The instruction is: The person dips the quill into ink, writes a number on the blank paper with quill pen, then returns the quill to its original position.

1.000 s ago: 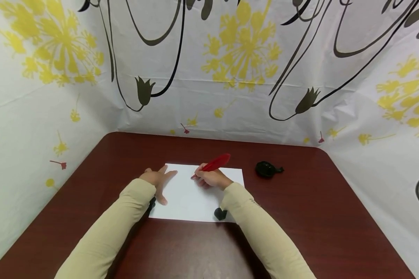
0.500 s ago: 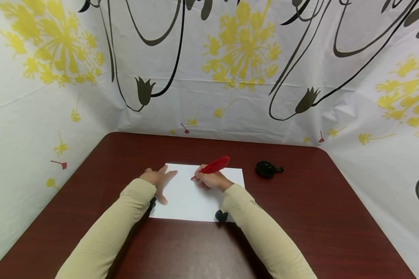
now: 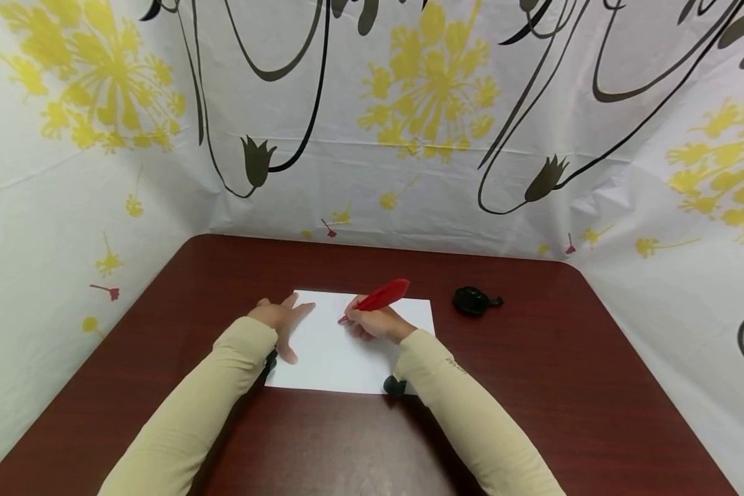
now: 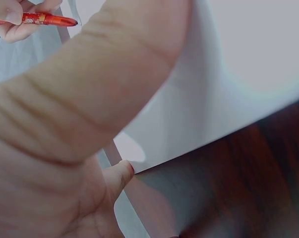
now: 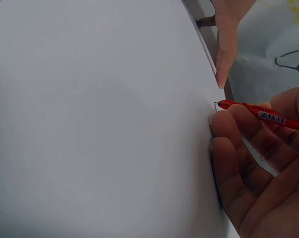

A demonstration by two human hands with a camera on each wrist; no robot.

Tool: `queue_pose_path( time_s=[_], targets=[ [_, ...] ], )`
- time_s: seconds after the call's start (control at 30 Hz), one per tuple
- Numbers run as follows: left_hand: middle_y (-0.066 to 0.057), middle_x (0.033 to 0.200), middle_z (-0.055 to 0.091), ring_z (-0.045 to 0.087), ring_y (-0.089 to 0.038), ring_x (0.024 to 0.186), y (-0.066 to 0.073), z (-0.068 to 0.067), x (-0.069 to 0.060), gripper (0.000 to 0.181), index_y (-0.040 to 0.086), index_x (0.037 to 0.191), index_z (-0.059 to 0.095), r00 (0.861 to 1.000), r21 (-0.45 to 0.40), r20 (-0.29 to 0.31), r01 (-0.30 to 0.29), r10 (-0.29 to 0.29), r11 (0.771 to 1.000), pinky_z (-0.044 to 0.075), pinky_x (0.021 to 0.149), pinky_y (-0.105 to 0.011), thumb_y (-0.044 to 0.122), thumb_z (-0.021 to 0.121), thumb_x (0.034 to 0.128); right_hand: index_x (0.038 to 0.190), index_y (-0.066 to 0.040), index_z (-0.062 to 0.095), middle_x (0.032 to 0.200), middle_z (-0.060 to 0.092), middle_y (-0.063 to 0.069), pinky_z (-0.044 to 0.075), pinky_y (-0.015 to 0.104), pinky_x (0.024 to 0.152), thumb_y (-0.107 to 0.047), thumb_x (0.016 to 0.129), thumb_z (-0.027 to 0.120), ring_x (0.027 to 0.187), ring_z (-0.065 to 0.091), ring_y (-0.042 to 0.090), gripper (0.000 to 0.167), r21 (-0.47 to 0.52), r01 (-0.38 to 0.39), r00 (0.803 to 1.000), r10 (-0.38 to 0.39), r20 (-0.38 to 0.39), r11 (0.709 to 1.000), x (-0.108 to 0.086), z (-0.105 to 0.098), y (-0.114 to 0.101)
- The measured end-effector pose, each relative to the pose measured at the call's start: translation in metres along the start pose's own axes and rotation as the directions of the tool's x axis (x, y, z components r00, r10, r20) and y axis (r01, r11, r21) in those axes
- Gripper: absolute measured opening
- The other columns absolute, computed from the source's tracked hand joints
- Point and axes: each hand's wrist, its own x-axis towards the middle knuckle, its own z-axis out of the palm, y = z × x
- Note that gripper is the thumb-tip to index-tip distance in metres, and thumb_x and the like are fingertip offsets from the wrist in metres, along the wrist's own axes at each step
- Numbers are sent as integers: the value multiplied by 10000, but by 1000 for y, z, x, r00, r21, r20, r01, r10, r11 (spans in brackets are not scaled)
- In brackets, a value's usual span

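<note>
A white sheet of paper (image 3: 331, 358) lies on the dark red-brown table, under both hands. My left hand (image 3: 279, 320) rests on its left edge with the fingers and thumb spread. My right hand (image 3: 377, 322) pinches a red pen (image 3: 381, 295) with a feather-like top, and its tip is at the upper middle of the sheet. In the right wrist view the pen (image 5: 271, 117) shows a barcode label, and a short dark line lies at the tip. The left wrist view shows the pen (image 4: 45, 19) at the top left, with a thin line beside its point.
A small dark green turtle-shaped object (image 3: 473, 301) lies on the table (image 3: 521, 358) to the right of the paper. Behind the table hangs a white cloth (image 3: 347, 172) with yellow flowers. A dark round piece (image 3: 395, 386) sits under the right cuff.
The pen tip has shifted slightly down and left on the sheet, and the feather top sits a little lower. My left hand and the paper stay in place.
</note>
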Motion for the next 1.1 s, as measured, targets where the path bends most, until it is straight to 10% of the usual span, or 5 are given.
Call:
queue_pose_path(
  time_s=[1.1],
  targets=[
    [-155, 1614, 41, 276, -472, 1239, -1, -4, -2, 1209, 280, 1559, 202, 999, 9, 25, -35, 34, 999, 431, 894, -581, 448, 914, 597, 982, -102, 655, 831, 680, 63, 500, 285, 545, -198, 946, 597, 653, 610, 172, 118, -45, 17, 997, -14, 72, 999, -12, -1, 2]
  ],
)
